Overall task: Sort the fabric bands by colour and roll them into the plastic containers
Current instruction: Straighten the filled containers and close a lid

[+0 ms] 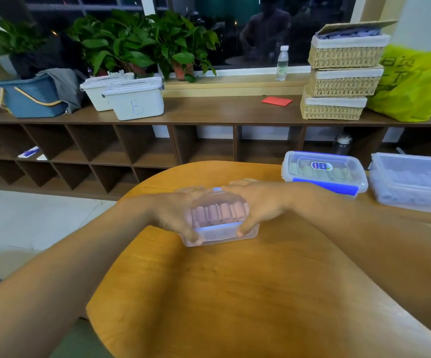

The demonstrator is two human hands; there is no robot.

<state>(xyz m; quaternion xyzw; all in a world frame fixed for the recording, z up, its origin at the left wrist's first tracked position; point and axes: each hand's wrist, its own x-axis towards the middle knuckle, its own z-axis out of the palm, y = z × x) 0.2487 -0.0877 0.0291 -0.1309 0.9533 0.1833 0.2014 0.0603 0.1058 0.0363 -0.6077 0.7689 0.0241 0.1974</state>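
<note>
A clear plastic container (222, 233) with a blue-edged lid stands in the middle of the round wooden table (235, 293). Rolled pink fabric bands (218, 214) fill it in a row, seen through the lid. My left hand (175, 215) grips its left end, thumb at the front corner. My right hand (258, 208) grips its right end, fingers over the lid and thumb on the front wall. A second lidded container (324, 174) with greenish rolls stands at the back right. An open container (413, 183) with bluish-grey rolls is beside it.
Behind the table runs a low wooden shelf unit (209, 112) carrying white bins (135, 99), a blue basket (28, 96), stacked wicker baskets (341, 78), a red card (277, 101) and a yellow-green bag (413, 86). Plants and a water bottle (282, 63) stand on the window sill.
</note>
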